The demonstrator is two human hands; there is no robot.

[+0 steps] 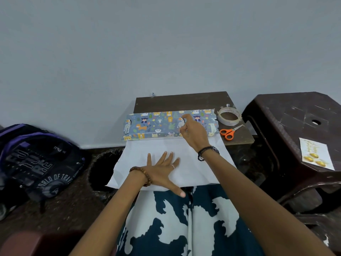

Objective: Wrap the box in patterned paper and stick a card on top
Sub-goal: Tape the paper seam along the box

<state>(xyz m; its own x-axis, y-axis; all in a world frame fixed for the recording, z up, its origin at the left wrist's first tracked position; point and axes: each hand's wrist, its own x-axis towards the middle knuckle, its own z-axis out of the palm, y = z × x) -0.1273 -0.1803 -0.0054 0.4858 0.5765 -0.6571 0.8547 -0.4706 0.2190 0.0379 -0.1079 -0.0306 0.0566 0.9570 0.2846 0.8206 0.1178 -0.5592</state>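
Observation:
A long flat box [156, 124] lies across a brown board [184, 101], covered on top and front by blue paper printed with cartoon animals. The paper's white underside [199, 163] spreads from the box down onto my lap. My left hand [162, 169] lies flat on that white sheet with fingers spread. My right hand [191, 130] sits on top of the box near its right half, with fingers curled and fingertips on the patterned paper. A white card [316, 154] with gold writing and gold shapes lies on the dark stool at right.
A roll of tape [229, 115] and orange-handled scissors [228, 133] lie on the board right of the box. A dark plastic stool [295, 115] stands at right. A black and purple backpack [36, 159] lies on the floor at left, a dark round bin [103, 169] beside the paper.

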